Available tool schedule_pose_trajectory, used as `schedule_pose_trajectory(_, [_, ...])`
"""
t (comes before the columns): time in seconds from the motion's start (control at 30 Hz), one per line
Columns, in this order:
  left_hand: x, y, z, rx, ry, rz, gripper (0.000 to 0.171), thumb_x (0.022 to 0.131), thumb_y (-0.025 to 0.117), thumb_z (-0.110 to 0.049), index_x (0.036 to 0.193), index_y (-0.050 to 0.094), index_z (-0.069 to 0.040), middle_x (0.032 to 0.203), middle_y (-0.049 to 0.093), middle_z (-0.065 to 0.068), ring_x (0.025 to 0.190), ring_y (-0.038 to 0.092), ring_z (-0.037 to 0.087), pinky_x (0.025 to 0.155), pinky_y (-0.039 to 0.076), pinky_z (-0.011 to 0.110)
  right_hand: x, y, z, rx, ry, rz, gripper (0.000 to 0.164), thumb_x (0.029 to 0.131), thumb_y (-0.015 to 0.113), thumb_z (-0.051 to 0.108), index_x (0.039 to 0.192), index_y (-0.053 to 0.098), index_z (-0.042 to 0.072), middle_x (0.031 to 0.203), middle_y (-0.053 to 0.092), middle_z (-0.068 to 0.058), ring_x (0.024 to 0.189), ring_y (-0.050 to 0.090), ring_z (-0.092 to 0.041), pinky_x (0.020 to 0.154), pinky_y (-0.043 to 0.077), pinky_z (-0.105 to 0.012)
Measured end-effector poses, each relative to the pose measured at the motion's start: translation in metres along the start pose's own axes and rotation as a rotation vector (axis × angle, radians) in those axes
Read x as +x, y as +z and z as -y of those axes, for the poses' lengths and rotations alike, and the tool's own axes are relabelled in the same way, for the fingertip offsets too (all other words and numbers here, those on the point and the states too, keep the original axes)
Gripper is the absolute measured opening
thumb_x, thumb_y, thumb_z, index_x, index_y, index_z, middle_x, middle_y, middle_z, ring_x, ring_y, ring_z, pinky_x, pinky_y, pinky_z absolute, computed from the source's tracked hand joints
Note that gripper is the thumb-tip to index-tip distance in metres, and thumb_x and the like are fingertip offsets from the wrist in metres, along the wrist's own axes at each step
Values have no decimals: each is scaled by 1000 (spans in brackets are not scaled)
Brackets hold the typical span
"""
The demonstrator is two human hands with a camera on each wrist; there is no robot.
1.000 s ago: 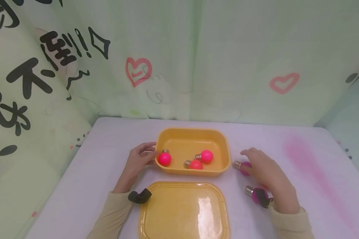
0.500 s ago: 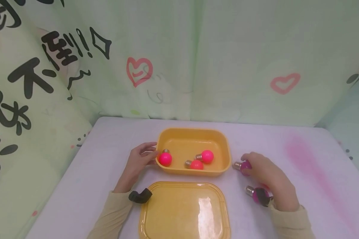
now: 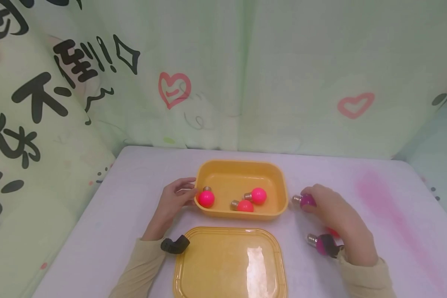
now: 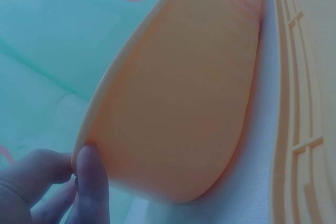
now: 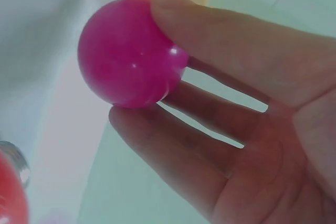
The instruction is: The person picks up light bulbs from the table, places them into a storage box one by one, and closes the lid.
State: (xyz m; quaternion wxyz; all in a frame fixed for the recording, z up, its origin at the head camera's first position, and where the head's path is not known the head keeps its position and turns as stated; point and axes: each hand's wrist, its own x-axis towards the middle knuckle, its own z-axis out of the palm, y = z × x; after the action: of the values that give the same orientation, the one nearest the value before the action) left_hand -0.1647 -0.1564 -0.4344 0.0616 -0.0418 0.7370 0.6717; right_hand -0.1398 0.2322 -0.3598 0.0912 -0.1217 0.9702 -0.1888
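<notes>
One purple bulb (image 3: 307, 200) is pinched in your right hand (image 3: 334, 212), just right of the yellow box (image 3: 229, 177); your left hand (image 3: 176, 195) pinches that box's left rim. Three pink bulbs (image 3: 259, 196) lie inside, a yellow tray (image 3: 216, 265) nearer you.

Curtained booth, pale green printed drapes (image 3: 290, 62) behind and beside a table (image 3: 328, 171)

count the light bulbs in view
6: three pink-red bulbs in the yellow tub; one purple bulb held in the right hand; a second purple bulb and a red bulb on the table, both partly hidden. More could be hidden.
</notes>
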Motion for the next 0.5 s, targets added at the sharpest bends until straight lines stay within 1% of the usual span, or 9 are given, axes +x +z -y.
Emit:
schedule_pose_trajectory(0.13, [0, 0, 0, -4, 6, 0, 41, 93, 69, -14, 132, 60, -6, 114, 62, 16, 89, 68, 21, 76, 61, 29, -2, -5, 6, 8, 10, -24, 32, 84, 78, 13, 113, 67, 2, 94, 66, -7, 84, 59, -24, 84, 54, -53])
schedule_pose_trajectory(0.33, [0, 0, 1, -3, 7, 3, 41, 93, 69, -14, 132, 59, -6, 116, 62, 17, 90, 68, 21, 76, 61, 29, -4, -11, 16, -13, -16, -90, 34, 83, 79, 12, 113, 67, 1, 100, 67, -11, 90, 63, -30, 87, 54, -56])
schedule_pose_trajectory(0.5, [0, 0, 1, -7, 7, 3, 41, 93, 69, -13, 132, 60, -6, 115, 61, 17, 89, 68, 20, 76, 61, 29, -6, -16, 26, 4, -18, -110, 36, 83, 79, 13, 115, 67, 3, 102, 68, -10, 92, 65, -28, 88, 55, -55])
